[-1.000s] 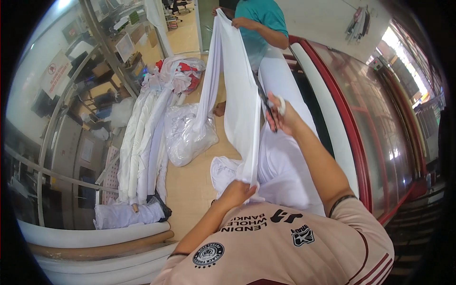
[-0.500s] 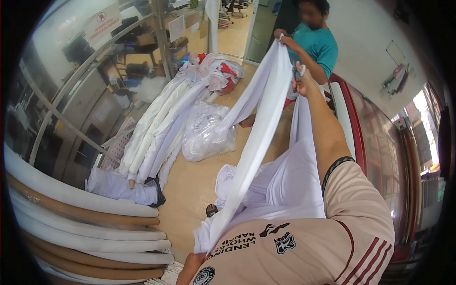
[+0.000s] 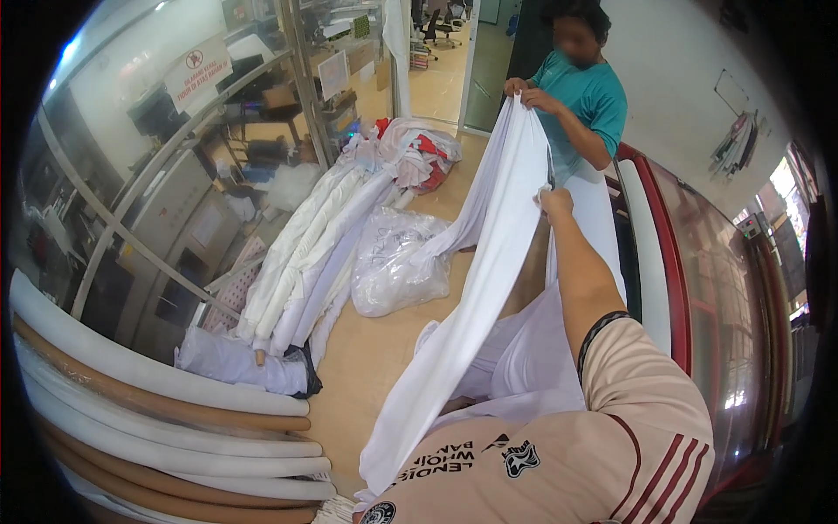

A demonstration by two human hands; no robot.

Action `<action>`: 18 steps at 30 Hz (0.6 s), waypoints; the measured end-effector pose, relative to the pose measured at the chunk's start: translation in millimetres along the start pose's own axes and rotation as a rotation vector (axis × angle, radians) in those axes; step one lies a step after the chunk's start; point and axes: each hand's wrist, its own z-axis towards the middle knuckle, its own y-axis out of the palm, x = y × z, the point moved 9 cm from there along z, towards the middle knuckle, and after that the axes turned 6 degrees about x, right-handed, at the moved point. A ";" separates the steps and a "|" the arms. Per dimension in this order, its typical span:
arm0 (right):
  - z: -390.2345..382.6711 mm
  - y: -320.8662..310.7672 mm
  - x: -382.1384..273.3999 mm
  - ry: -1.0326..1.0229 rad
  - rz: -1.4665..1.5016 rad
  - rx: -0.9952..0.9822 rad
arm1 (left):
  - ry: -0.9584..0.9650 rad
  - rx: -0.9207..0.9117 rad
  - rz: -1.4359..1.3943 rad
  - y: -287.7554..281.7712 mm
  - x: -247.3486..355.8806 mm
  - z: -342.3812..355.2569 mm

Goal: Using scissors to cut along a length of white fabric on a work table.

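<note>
Gripping scissors, right fingers clench at white cloth above tan floor by glass partition; left unseen.

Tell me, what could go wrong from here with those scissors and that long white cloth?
The scissors in the person's right hand point up toward the co-worker's hands, so a slip might nick a finger.

The white cloth hangs in a long slope, so a cut could wander if it sags or twists.

One fold hangs down by the clear plastic bag and might catch on it.

Red-lettered sign, black-lettered shirt
</note>
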 end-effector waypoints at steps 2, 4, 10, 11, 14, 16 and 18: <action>6.4 5.6 6.0 -0.012 0.150 -0.011 | -0.016 0.017 -0.014 -0.8 -2.6 0.0; 3.1 10.9 13.4 0.057 0.387 -0.140 | -0.021 0.039 -0.033 -4.1 -6.0 0.6; -35.8 -32.7 12.7 0.131 0.638 -0.280 | -0.022 0.197 -0.153 -31.8 0.4 39.9; -40.8 -44.1 15.2 0.149 0.621 -0.251 | -0.016 0.219 -0.194 -34.1 9.3 52.5; -61.4 -73.0 20.5 0.173 0.667 -0.289 | -0.177 0.127 -0.619 -18.8 39.5 110.0; -85.6 -97.0 30.5 0.158 0.634 -0.332 | -0.250 -0.007 -0.904 7.9 78.3 148.0; -116.7 -127.5 37.8 0.111 0.660 -0.350 | -0.148 -0.103 -0.883 28.6 130.0 181.1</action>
